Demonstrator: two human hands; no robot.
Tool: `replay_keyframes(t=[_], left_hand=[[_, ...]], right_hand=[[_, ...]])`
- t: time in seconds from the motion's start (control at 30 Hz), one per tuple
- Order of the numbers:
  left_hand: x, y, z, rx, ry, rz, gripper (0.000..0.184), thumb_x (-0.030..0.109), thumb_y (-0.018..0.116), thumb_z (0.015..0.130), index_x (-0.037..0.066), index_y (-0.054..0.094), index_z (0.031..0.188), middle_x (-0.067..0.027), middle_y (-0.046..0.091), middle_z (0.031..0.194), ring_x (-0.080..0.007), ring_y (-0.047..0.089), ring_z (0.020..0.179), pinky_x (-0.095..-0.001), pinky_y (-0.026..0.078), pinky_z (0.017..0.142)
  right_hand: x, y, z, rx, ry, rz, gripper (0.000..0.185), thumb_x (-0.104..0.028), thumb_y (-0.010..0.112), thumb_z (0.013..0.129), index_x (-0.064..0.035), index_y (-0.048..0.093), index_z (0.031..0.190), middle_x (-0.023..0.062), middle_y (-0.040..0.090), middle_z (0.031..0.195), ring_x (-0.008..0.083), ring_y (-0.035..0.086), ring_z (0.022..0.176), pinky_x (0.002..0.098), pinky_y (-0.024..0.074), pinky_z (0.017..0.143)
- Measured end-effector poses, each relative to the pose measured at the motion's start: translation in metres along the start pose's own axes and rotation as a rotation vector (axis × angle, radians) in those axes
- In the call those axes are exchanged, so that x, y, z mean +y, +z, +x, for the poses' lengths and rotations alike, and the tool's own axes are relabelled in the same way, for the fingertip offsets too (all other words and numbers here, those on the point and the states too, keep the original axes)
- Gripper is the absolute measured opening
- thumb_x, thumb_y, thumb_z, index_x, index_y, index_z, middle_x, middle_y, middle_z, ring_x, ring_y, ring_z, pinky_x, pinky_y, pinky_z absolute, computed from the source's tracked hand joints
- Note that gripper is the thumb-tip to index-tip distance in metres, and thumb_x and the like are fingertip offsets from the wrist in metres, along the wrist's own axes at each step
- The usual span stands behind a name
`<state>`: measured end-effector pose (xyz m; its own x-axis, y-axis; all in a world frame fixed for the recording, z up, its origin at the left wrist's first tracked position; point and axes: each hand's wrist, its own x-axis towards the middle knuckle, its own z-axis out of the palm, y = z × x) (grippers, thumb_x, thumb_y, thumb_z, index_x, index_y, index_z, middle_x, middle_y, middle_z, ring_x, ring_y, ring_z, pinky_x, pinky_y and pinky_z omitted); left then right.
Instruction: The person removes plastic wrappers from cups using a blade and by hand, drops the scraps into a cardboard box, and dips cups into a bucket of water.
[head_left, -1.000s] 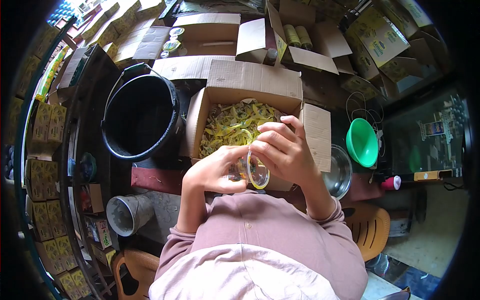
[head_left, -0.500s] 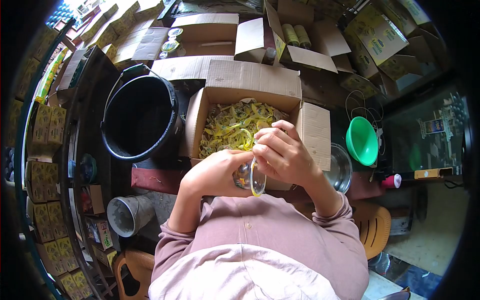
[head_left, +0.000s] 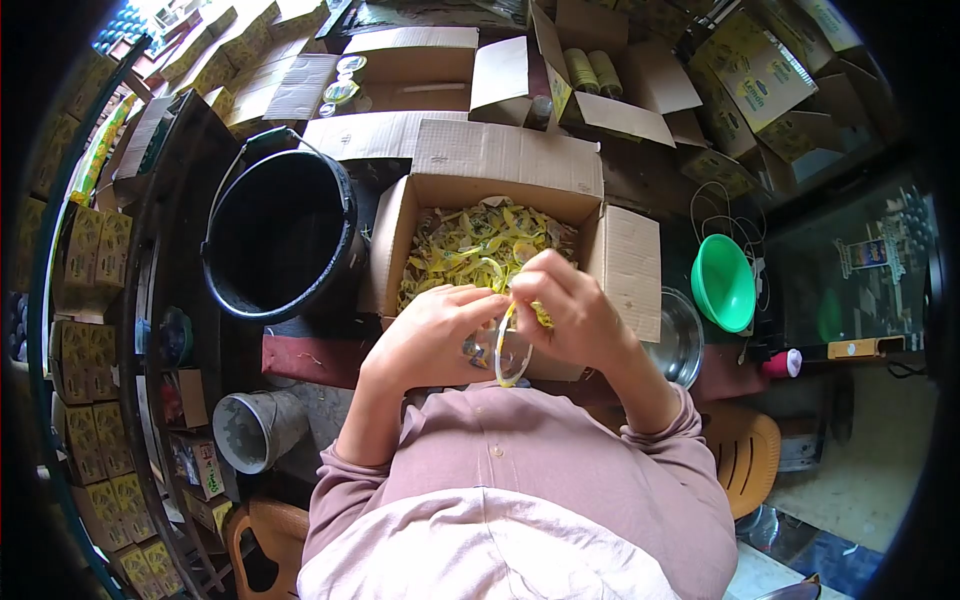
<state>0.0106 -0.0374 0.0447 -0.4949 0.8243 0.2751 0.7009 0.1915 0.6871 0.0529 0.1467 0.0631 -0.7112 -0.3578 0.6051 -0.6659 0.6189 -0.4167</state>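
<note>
My left hand (head_left: 435,335) is wrapped round a clear plastic cup (head_left: 481,348) with a printed side. The cup lies tilted, its round mouth facing right and its rim edged in yellow. My right hand (head_left: 565,308) has its fingers pinched at the top of that rim, on a yellow film strip (head_left: 507,312). How far the strip is loose from the rim I cannot tell. Right in front of both hands, an open cardboard box (head_left: 505,160) holds a heap of yellow film scraps (head_left: 470,250).
A black bucket (head_left: 345,225) stands left of the box. To the right are a green bowl (head_left: 724,283) and a metal bowl (head_left: 682,340). Other open cartons (head_left: 412,40) line the back. A grey bucket (head_left: 262,430) sits lower left, and an orange chair (head_left: 755,450) lower right.
My right hand has closed into a tighter pinch at the cup's rim. The cup has turned slightly and shifted a little left in my left hand.
</note>
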Motion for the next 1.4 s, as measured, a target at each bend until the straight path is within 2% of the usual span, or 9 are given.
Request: replay_keyframes(t=[0.1, 0.2, 0.43, 0.63, 0.7, 0.93, 1.13, 1.23, 1.4], left_hand=[[0.001, -0.004, -0.002, 0.032, -0.028, -0.009, 0.053, 0.021, 0.075, 0.055, 0.001, 0.055, 0.1, -0.0137, 0.059, 0.089, -0.0314, 0.058, 0.085, -0.0391, 0.046, 0.075], [-0.001, -0.005, -0.003, 0.026, -0.062, 0.009, 0.056, 0.022, 0.076, 0.055, 0.001, 0.055, 0.102, -0.0152, 0.059, 0.092, -0.0319, 0.058, 0.087, -0.0386, 0.046, 0.077], [0.003, -0.007, 0.0, -0.017, -0.055, 0.029, 0.056, 0.023, 0.075, 0.056, 0.0, 0.055, 0.104, -0.0152, 0.06, 0.093, -0.0315, 0.058, 0.089, -0.0389, 0.046, 0.077], [0.003, -0.008, -0.001, -0.034, -0.044, 0.038, 0.058, 0.021, 0.075, 0.056, 0.0, 0.054, 0.106, -0.0142, 0.06, 0.091, -0.031, 0.058, 0.086, -0.0383, 0.047, 0.075], [0.007, -0.012, 0.001, -0.084, -0.066, 0.057, 0.059, 0.021, 0.075, 0.056, 0.0, 0.054, 0.107, -0.0138, 0.059, 0.091, -0.0309, 0.058, 0.086, -0.038, 0.047, 0.075], [0.004, -0.011, -0.001, -0.028, 0.014, 0.115, 0.059, 0.02, 0.075, 0.056, 0.001, 0.054, 0.107, -0.0131, 0.059, 0.093, -0.0297, 0.058, 0.087, -0.0382, 0.046, 0.076], [0.003, -0.008, -0.001, 0.019, 0.024, 0.137, 0.059, 0.021, 0.075, 0.055, 0.001, 0.054, 0.107, -0.013, 0.059, 0.096, -0.0287, 0.057, 0.09, -0.0375, 0.046, 0.078], [0.003, -0.005, -0.001, 0.064, 0.023, 0.121, 0.059, 0.021, 0.075, 0.055, 0.001, 0.055, 0.107, -0.0132, 0.059, 0.096, -0.0289, 0.058, 0.089, -0.0376, 0.046, 0.078], [0.002, -0.001, -0.001, 0.12, -0.001, 0.102, 0.057, 0.021, 0.075, 0.055, 0.001, 0.056, 0.105, -0.014, 0.06, 0.096, -0.0297, 0.058, 0.089, -0.0381, 0.046, 0.079]], right_hand=[[0.006, -0.003, -0.004, 0.008, 0.098, 0.111, 0.016, -0.003, 0.063, 0.073, -0.0045, 0.054, 0.086, 0.0083, 0.051, 0.078, 0.0213, 0.057, 0.065, 0.031, 0.0486, 0.054], [0.005, -0.001, -0.005, 0.095, 0.058, 0.172, 0.02, -0.008, 0.067, 0.073, -0.0072, 0.059, 0.091, 0.0071, 0.054, 0.08, 0.0212, 0.058, 0.069, 0.0319, 0.0476, 0.059], [0.002, -0.009, 0.001, 0.014, -0.167, -0.051, 0.02, -0.015, 0.066, 0.069, -0.0136, 0.064, 0.089, 0.0001, 0.059, 0.086, 0.0166, 0.058, 0.08, 0.031, 0.0469, 0.07], [0.0, -0.008, 0.0, -0.022, -0.215, -0.135, 0.022, -0.014, 0.066, 0.064, -0.0098, 0.062, 0.085, 0.001, 0.057, 0.084, 0.0162, 0.058, 0.082, 0.0299, 0.0471, 0.072], [0.0, -0.007, -0.001, 0.001, -0.232, -0.123, 0.024, -0.012, 0.065, 0.064, -0.0072, 0.062, 0.086, 0.0026, 0.057, 0.084, 0.0173, 0.058, 0.08, 0.0301, 0.0479, 0.07], [0.001, 0.002, -0.006, 0.074, -0.167, 0.057, 0.028, -0.004, 0.064, 0.065, -0.0031, 0.061, 0.092, 0.0069, 0.055, 0.086, 0.0215, 0.058, 0.07, 0.0312, 0.0492, 0.062], [-0.002, 0.013, -0.01, 0.166, -0.112, 0.068, 0.02, -0.002, 0.061, 0.068, -0.0031, 0.06, 0.089, 0.0083, 0.055, 0.086, 0.023, 0.058, 0.072, 0.0332, 0.049, 0.063], [-0.007, 0.016, -0.008, 0.218, -0.077, 0.038, 0.009, 0.002, 0.06, 0.075, -0.0013, 0.059, 0.083, 0.0098, 0.056, 0.083, 0.0238, 0.061, 0.073, 0.0325, 0.0511, 0.065], [-0.011, 0.025, -0.007, 0.289, -0.03, 0.031, 0.007, 0.001, 0.06, 0.077, 0.0004, 0.057, 0.084, 0.0117, 0.055, 0.083, 0.0241, 0.06, 0.073, 0.0315, 0.0506, 0.064]])
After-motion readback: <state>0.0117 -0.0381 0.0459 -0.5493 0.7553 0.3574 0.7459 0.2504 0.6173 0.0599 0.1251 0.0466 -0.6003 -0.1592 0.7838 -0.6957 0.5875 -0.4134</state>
